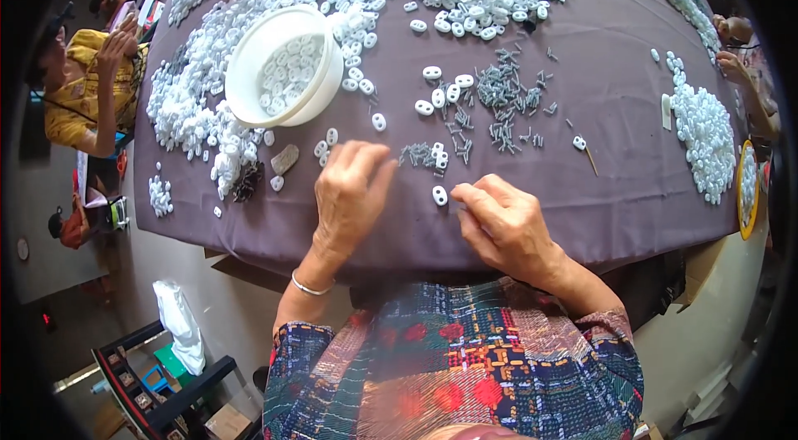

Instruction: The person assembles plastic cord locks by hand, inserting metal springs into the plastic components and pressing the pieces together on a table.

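Small white oval plastic pieces with two holes lie before me, along with loose grey screws (507, 95). My left hand (353, 195), a bangle on its wrist, is loosely curved with thumb and fingers apart. It hovers beside a few white pieces (322, 150), and I see nothing held in it. My right hand (509, 228) is closed in a pinch; whatever is between its fingertips is too small to make out. Just left of those fingertips lies a single white piece (440, 195). Farther up, another white piece (440, 159) lies beside a small cluster of screws (414, 155).
A white bowl (241, 82) holding more pieces stands left of centre, amid a large heap of pieces (187, 99). A grey-beige lump (285, 160) lies near it. A thin pointed stick (591, 161) is at the right. Other people sit at both sides of the cloth-covered table (565, 215).
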{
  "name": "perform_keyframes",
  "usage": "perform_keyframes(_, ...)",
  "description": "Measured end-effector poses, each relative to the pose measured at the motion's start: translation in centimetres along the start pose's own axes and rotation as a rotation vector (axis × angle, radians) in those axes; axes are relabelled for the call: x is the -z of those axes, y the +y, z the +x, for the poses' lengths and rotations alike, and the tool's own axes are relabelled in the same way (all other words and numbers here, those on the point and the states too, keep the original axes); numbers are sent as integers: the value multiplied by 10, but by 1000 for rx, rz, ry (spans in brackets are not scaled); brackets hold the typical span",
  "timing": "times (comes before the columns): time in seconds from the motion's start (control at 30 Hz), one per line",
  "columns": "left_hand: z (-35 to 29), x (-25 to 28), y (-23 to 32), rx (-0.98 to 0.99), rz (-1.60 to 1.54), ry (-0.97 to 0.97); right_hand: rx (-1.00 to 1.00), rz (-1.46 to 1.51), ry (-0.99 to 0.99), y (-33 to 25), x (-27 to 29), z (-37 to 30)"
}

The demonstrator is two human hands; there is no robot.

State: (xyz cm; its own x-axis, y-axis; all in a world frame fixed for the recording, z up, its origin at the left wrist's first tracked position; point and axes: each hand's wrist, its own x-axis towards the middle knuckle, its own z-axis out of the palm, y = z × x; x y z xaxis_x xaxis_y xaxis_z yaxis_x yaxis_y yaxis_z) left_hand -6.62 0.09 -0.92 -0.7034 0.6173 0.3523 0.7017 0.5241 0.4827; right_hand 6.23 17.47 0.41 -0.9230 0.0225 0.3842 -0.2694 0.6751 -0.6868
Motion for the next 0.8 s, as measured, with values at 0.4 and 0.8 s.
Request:
perform_keyframes(0.4,-21,-5,33,-14,-299,-76,-265,-545,45,110,44,132)
perform_keyframes(0.8,-28,-17,26,30,-344,-21,-186,-93,-148,119,12,177)
